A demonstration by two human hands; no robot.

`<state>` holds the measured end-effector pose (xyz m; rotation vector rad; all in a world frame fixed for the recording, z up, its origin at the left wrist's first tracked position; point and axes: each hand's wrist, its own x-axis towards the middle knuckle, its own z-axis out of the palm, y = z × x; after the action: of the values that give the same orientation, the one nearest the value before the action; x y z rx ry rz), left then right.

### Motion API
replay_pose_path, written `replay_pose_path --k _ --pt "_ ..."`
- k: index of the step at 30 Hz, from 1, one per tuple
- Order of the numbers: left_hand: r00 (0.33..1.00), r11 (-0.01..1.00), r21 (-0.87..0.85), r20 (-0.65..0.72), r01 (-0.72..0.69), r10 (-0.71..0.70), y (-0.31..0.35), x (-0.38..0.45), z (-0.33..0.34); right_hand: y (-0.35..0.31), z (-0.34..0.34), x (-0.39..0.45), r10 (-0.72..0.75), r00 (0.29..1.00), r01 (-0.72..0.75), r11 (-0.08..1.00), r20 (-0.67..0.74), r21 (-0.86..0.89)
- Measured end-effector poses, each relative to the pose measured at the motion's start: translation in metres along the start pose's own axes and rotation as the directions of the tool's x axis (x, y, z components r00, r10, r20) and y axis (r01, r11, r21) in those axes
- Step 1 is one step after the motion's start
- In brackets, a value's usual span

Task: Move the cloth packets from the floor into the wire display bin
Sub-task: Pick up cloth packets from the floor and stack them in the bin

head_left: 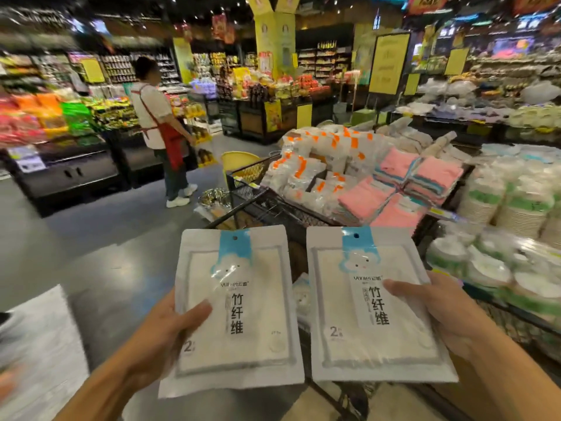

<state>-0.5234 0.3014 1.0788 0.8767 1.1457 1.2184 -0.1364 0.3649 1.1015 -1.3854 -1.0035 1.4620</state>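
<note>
Supermarket aisle, grey floor, shelves and produce stands behind; a person in a red apron stands well off to the left, back turned.

Left hand grips the left packet by its left edge, thumb curled over the front, fingers hidden behind. Right hand grips the right packet by its right edge, same way, thumb on front. Both packets are held flat, face up, side by side w/ a narrow gap between, up off the floor and hovering just in front of the wire bin. More of the same packaging peeks through the gap, lower down, likely another packet; can't tell if it lies in the bin or on the floor.

Bin already carries white packets w/ orange tags and stacks of pink cloths; wrapped bowls sit in the next bin, right.

Step in hand, as I judge it: carry phase, packets lifted, not yet placed. Next move prob. calls for reaching fwd over the rim, finding a free spot near the bin's front, setting both down flat, then letting thumbs go. Risk: slick plastic may slide off the piled stock.
</note>
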Motion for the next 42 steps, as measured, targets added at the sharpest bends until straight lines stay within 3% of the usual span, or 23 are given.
replay_pose_path --k 8,17,24,29,36,42 --pt "0.994 0.999 -0.006 -0.094 0.046 -0.046 -0.001 0.068 -0.040 0.007 0.034 0.080 0.012 1.000 -0.012 1.000 -0.004 -0.002" --pt "0.988 0.992 -0.023 -0.088 0.126 -0.128 0.004 0.183 -0.031 0.005 0.039 0.189 0.037 0.999 -0.036 0.999 -0.016 0.034" --pt "0.979 0.969 0.159 0.049 0.189 -0.199 0.004 0.274 -0.020 0.007 0.015 0.260 0.066 0.993 -0.057 0.994 -0.095 0.090" --pt "0.961 0.950 0.178 0.058 0.257 -0.270 -0.010 0.340 -0.013 0.019 0.005 0.289 0.078 0.979 -0.065 0.995 -0.191 0.075" --pt "0.900 0.896 0.242 0.142 0.373 -0.413 -0.051 0.455 -0.013 0.053 0.012 0.320 0.150 0.914 -0.088 0.980 -0.376 0.176" --pt "0.808 0.843 0.313 0.274 0.438 -0.521 -0.102 0.547 -0.013 0.096 0.026 0.344 0.245 0.798 -0.130 0.962 -0.550 0.240"
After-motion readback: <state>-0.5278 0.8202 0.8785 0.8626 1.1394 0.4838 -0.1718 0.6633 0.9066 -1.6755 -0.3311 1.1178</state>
